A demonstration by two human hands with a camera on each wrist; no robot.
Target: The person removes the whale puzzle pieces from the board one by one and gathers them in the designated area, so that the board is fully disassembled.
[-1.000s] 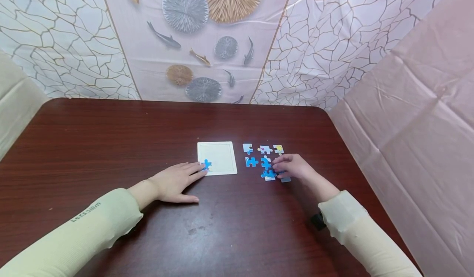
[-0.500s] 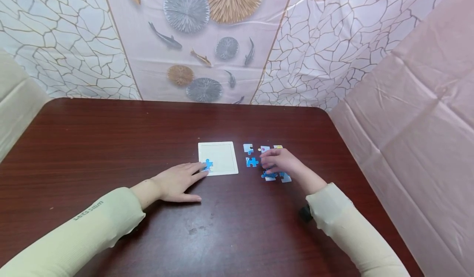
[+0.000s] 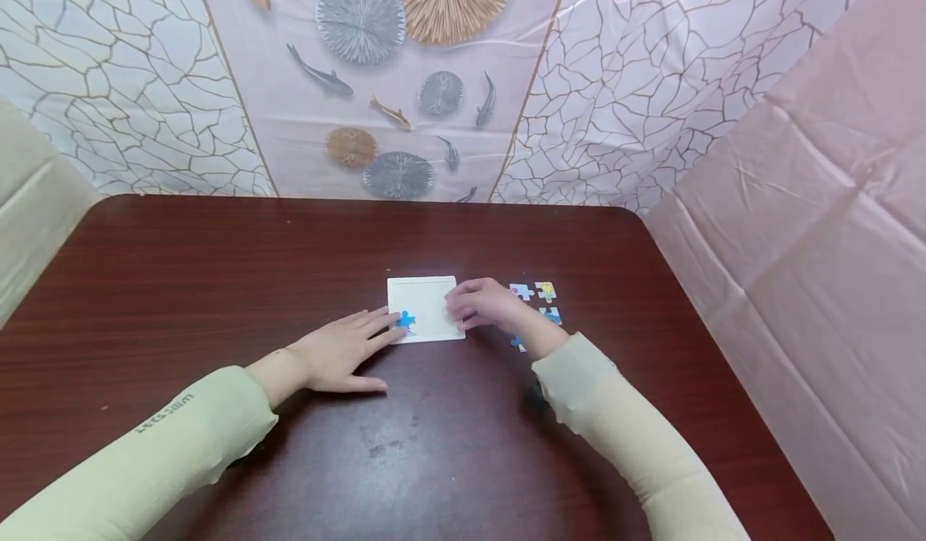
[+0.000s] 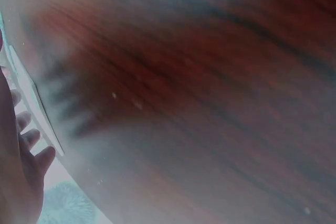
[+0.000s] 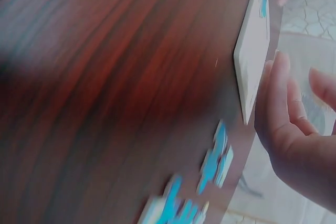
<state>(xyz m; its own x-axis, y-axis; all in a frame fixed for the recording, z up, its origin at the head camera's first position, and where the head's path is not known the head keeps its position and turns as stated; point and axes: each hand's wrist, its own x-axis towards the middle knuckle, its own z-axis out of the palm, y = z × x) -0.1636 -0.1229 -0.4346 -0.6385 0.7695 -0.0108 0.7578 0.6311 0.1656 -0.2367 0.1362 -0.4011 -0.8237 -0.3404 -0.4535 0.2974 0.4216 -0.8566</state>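
A shallow white puzzle tray lies flat on the table, with a blue jigsaw piece in its near left corner. My left hand rests palm down, fingers spread, its fingertips at the tray's left edge beside that piece. Above the tray's right edge is my right hand, its fingers bent. In the right wrist view the bent fingers and thumb show, but whether a piece sits between the tips is hidden. Loose jigsaw pieces lie to the right, partly covered by the right hand and forearm.
Several blue pieces lie near the tray in the right wrist view. The dark red wooden table spreads around the hands. Patterned cloth hangs behind the table's far edge, and plain pale cloth stands along the right side.
My right hand has moved left from the loose pieces to the tray's right edge, uncovering pieces at the far right. My left hand has stayed almost still at the tray.
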